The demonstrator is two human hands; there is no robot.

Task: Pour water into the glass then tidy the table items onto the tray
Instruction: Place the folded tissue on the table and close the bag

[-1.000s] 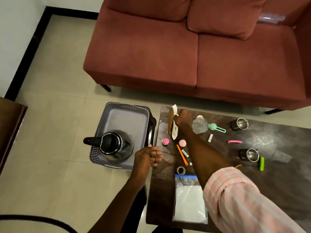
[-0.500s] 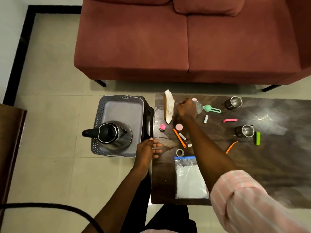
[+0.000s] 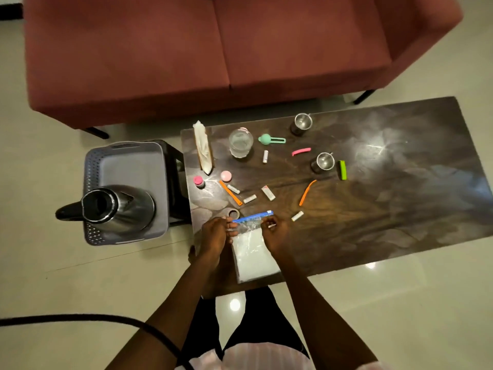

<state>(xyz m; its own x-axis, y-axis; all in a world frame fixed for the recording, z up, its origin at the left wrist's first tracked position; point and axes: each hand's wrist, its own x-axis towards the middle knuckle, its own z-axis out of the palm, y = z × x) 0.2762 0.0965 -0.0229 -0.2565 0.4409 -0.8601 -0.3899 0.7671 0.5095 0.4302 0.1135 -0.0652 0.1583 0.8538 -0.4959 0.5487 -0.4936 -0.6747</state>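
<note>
1. Head view: the dark brown wooden table (image 3: 373,209) is the largest thing, with many small items spread on it; the red sofa (image 3: 213,49) stands behind it.
2. The grey plastic tray (image 3: 125,166) sits on a low stand just beside the left end of the table. The steel kettle with black handle (image 3: 114,206) stands inside it, at the near side.
3. The clear zip bag with white content and blue seal (image 3: 252,249) lies at the near edge of the table. The left hand (image 3: 216,236) pinches the left corner of the seal and the right hand (image 3: 274,233) pinches the right corner; the right hand also seems to hold a small white thing, but I cannot tell what it is.
4. The clear glass with water (image 3: 241,142) stands upright at the far side, so I judge that the pouring is done and the tidying is in hand.
5. The next move probably calls for lifting the bag with both hands and carrying it left to the free part of the tray, behind the kettle.
</note>
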